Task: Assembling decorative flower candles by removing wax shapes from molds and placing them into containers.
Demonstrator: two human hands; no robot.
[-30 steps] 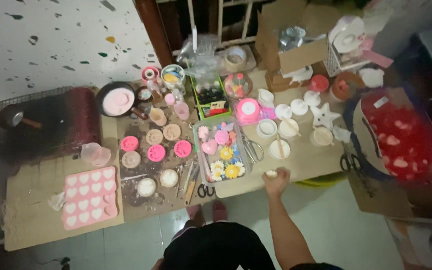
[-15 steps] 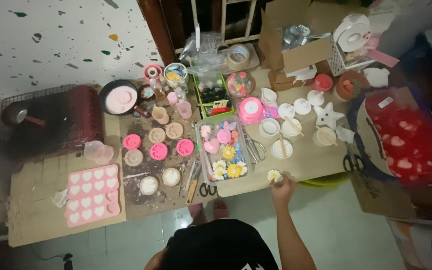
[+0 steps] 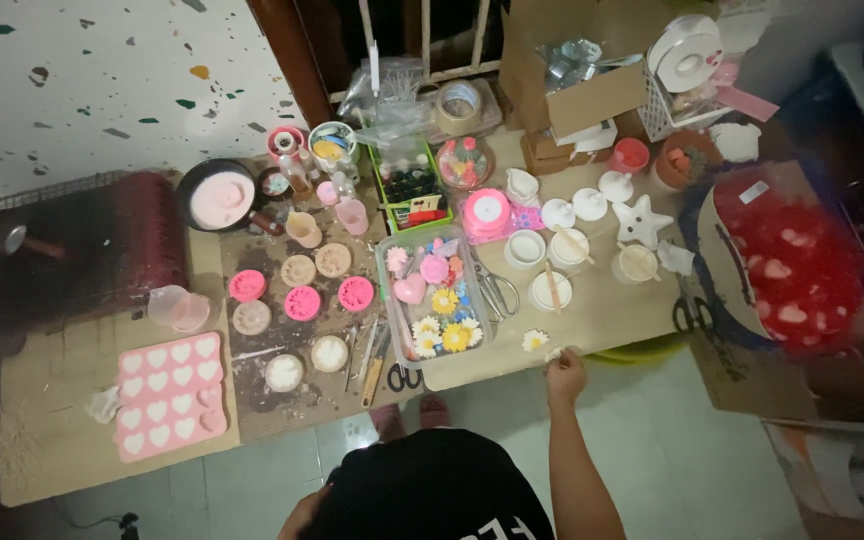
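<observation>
i see my right hand (image 3: 565, 377) at the near edge of the table (image 3: 602, 310), its grip pinched together on a small pale piece (image 3: 553, 354) too tiny to identify. just beside it lies a white daisy-shaped piece (image 3: 535, 340). further left sits a clear tray of flower shapes (image 3: 432, 300), with scissors (image 3: 495, 293) alongside. my left hand (image 3: 304, 515) barely shows at the bottom edge; i cannot tell its grip.

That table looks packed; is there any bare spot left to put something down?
Yes: bare cardboard beside the daisy, between the flower tray and right hand; more left of the heart mould. The round moulds and white cups crowd the middle.
</observation>
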